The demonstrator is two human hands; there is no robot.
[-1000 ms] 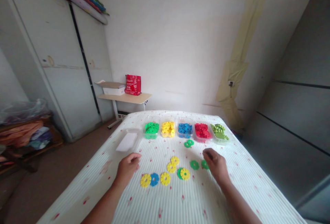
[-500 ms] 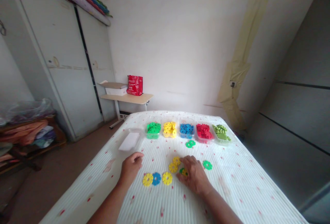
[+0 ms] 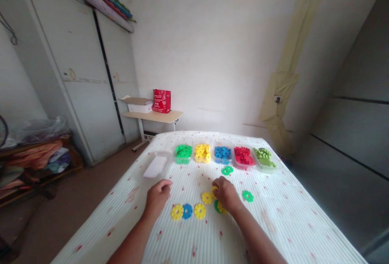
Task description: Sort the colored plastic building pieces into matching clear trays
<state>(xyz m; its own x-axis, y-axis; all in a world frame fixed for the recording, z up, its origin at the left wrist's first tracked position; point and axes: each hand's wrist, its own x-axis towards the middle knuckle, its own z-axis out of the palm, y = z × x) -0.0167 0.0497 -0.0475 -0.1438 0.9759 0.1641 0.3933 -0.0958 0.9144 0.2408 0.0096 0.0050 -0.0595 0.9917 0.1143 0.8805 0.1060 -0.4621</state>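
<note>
My right hand (image 3: 226, 194) is closed, its fingertips on a yellow notched building disc (image 3: 214, 189) that they partly cover. Just left of it lies another yellow disc (image 3: 207, 198). Under the same wrist, a green disc (image 3: 216, 206) and a yellow one overlap, partly hidden. My left hand (image 3: 158, 197) rests on the table with its fingers curled, and nothing shows in them. Between the hands and nearer me, a yellow disc (image 3: 177, 212) touches a blue disc (image 3: 187, 211), with a separate yellow disc (image 3: 199, 211) to their right.
Along the far side stand clear tubs of green (image 3: 183, 160), yellow, blue, red (image 3: 244, 166) and light green pieces. A tray (image 3: 166, 168) with a white card lies at left. Green discs (image 3: 227, 170) lie before the blue tub; another green disc (image 3: 247, 196) is at right.
My right hand has drawn its fingers together over the upper yellow disc, uncovering more of the green and yellow pair beneath. The left hand stays put; the view has shifted slightly.
</note>
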